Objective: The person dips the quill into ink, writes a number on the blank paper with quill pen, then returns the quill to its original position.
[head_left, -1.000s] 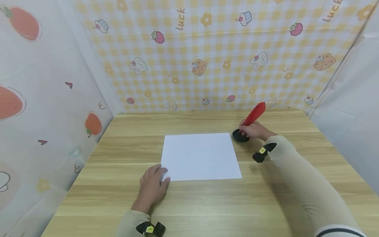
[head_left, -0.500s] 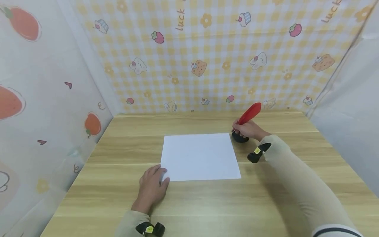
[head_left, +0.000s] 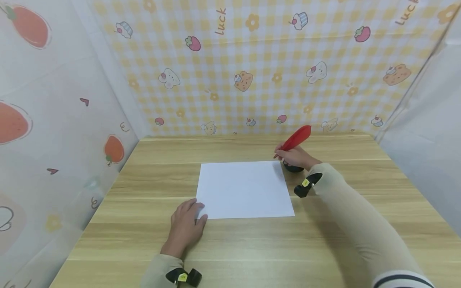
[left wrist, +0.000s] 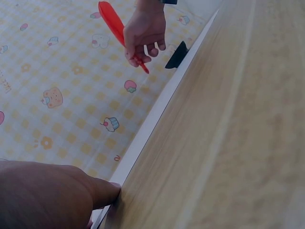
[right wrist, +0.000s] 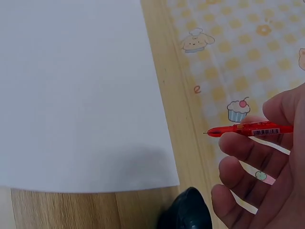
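My right hand (head_left: 296, 157) pinches a red feather pen (head_left: 297, 137) above the far right corner of a white sheet of paper (head_left: 245, 190). In the right wrist view the pen (right wrist: 245, 130) shows a bare fine tip, held off the paper. A black pen stand (head_left: 293, 167) sits on the table just right of the sheet, partly hidden under my right hand. My left hand (head_left: 185, 228) rests on the near left corner of the paper, its fingers spread. In the left wrist view its thumb (left wrist: 106, 191) touches the paper's edge.
The wooden table (head_left: 248, 252) carries the sheet near its middle. A yellow checked cloth (head_left: 223, 60) hangs along the back edge. White cloth sides (head_left: 72, 140) stand at left and right.
My right hand has moved left with the feather pen, away from above the black stand and towards the paper's far right corner. The left hand stays in place.
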Demonstrator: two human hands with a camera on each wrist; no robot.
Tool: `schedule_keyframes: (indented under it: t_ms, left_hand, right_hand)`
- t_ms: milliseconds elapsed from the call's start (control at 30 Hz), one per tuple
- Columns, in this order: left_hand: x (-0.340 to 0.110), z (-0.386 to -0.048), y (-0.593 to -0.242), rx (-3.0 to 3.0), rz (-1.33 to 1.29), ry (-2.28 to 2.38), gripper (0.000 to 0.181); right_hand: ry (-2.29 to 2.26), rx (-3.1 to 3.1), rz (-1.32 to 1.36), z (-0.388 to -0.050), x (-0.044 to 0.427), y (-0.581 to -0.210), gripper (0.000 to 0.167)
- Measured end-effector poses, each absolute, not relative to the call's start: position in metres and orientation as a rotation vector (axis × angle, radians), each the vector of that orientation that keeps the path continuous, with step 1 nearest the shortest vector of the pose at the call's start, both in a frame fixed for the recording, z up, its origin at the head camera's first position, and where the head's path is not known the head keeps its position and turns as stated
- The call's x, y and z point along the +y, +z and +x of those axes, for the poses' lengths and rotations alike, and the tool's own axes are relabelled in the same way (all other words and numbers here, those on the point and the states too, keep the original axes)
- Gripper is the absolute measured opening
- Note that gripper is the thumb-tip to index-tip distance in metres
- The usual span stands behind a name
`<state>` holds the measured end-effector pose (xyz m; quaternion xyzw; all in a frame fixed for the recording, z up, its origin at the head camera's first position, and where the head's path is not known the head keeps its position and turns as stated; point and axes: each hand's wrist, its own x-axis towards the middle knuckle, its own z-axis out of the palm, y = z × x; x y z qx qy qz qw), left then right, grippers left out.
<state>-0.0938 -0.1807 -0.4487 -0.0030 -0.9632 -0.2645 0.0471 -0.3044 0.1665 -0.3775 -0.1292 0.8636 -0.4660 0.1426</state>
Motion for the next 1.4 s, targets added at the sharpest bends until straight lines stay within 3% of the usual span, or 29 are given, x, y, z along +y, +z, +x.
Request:
schedule_keyframes:
  t_ms: [1400]
  left_hand:
    - [-0.18, -0.094, -0.448, -2.937, -0.011, -0.796, 0.033]
  right_hand:
    - [-1.459, 2.333, -0.27, -0.302, 0.104, -0.404, 0.028]
